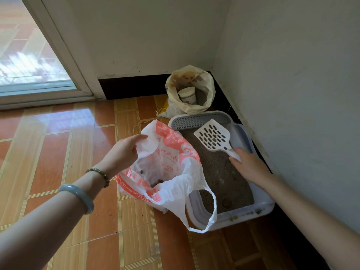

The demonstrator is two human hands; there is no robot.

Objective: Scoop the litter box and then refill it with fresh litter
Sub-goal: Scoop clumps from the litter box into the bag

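A white litter box (pixel 261 208) with a grey grated end lies on the floor along the right wall, filled with dark brown litter (pixel 218 168). My right hand (pixel 247 164) grips the handle of a white slotted scoop (pixel 212 136), held above the far part of the litter. My left hand (pixel 124 151) pinches the rim of a white and orange plastic bag (pixel 171 168), holding it open beside the box's left side. A few dark clumps lie at the bag's bottom. One bag handle hangs over the box's near corner.
A yellowish sack (pixel 190 90) stands open in the corner behind the box with a white cup (pixel 187 95) inside. Walls close in on the right and back. Glossy orange floor tiles (pixel 78 152) spread to the left, with a glass door (pixel 29 55) at the far left.
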